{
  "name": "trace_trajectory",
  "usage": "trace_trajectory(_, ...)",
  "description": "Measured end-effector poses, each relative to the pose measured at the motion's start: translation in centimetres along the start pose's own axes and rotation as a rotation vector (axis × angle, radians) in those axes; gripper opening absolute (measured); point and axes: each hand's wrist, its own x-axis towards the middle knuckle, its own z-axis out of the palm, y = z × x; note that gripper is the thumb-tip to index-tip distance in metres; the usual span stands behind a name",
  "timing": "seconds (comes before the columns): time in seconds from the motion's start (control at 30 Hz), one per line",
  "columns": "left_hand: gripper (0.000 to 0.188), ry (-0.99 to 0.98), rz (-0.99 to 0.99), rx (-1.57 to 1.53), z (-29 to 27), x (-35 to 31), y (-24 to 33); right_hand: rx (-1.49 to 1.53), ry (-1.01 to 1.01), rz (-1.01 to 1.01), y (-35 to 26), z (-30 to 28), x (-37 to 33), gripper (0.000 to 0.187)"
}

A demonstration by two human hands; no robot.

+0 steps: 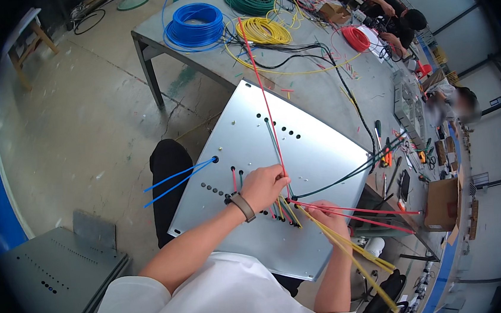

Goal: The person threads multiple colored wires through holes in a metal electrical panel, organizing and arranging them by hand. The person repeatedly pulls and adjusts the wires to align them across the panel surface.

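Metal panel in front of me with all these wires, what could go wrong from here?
The yellow wires and paired red wires run close together by your right hand, so they might tangle. The long red wire at your left hand stretches across the metal panel; its far end shows by the yellow coil, where it could catch.

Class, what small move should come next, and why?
Perhaps feed the red wire pinched by the left hand toward the metal panel: a long length stretches past the panel's far edge, and the right hand is close by.
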Motion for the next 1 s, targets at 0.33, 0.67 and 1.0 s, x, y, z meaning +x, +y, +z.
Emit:
trace_trajectory(0.33,0.023,-0.034,-0.140,-0.146,0.5,3.4,-3.1,-0.031,-0.187,0.039,-0.7,-1.7,7.0,0.011)
trace_trajectory(0.67,0.019,-0.020,-0.155,-0.121,1.1,4.2,-4.8,-0.760,-0.525,0.018,-7.1,0.4,12.9,0.028)
trace_trajectory(1.0,0.020,-0.055,-0.256,-0.127,0.8,5.2,-4.3,-1.057,-0.423,0.036,-7.5,2.4,12.7,0.042)
